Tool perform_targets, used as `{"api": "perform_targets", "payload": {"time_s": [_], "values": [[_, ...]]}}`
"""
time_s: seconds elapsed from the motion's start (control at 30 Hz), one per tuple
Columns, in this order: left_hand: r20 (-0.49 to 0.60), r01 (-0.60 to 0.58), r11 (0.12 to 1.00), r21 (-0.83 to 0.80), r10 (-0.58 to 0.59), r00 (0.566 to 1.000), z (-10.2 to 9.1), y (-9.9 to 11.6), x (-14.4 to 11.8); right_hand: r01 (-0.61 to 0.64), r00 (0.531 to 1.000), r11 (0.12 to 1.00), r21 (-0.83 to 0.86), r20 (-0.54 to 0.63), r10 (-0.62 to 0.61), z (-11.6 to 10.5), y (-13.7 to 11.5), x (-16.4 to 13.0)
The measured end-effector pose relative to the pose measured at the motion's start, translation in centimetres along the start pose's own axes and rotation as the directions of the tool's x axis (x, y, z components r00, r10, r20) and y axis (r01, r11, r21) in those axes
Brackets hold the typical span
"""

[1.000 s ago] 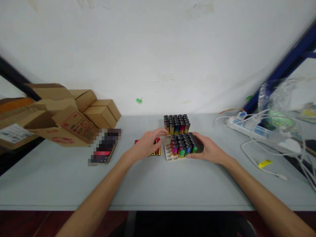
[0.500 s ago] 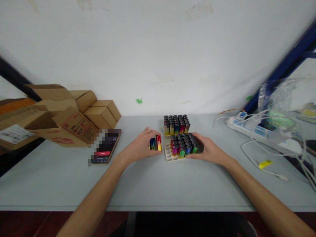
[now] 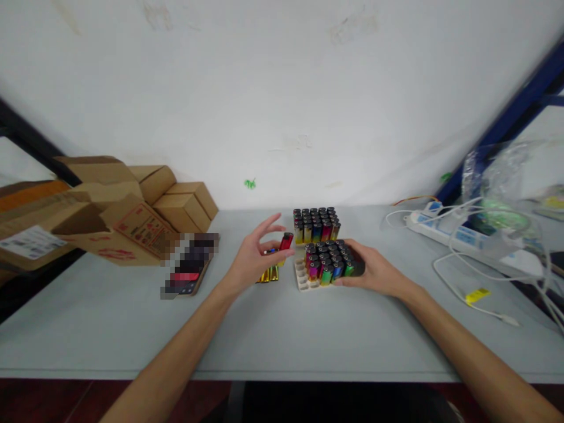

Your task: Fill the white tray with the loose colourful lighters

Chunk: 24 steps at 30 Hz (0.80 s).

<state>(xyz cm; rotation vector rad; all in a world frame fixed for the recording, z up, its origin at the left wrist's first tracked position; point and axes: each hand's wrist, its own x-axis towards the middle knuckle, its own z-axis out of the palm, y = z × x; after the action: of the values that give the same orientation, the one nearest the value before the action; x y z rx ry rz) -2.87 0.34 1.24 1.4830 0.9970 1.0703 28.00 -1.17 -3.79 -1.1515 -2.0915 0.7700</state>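
Pinching red lighter point(image 3: 285, 241) between left hand point(image 3: 254, 258) fingertips, raised above table point(image 3: 273, 335); right hand point(image 3: 374, 271) gripping lighter tray point(image 3: 325, 264) edge, steadying it.

A pale grey table point(image 3: 273, 335) is set against a white, scuffed wall point(image 3: 273, 88). A blue frame point(image 3: 506, 117) is seen far right of the grip. Dark red floor point(image 3: 44, 402) is visible below the table edge.
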Motion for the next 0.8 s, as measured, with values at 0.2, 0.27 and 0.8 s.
{"api": "perform_targets", "payload": {"time_s": [0.2,0.27,0.8], "values": [[0.112,0.009,0.996,-0.088,0.001,0.994,0.9,0.2,-0.5,0.005,1.0,1.0,0.012,0.004,-0.005,0.0,0.0,0.1],[0.147,0.068,0.974,-0.214,-0.037,0.988,1.1,0.1,-0.5,-0.001,1.0,1.0,0.017,0.007,0.001,0.0,-0.2,0.1],[0.001,-0.025,0.993,0.116,0.025,1.0,1.9,-1.3,-0.6,-0.015,1.0,1.0,0.011,0.011,0.015,-0.1,-0.5,0.1]]}}
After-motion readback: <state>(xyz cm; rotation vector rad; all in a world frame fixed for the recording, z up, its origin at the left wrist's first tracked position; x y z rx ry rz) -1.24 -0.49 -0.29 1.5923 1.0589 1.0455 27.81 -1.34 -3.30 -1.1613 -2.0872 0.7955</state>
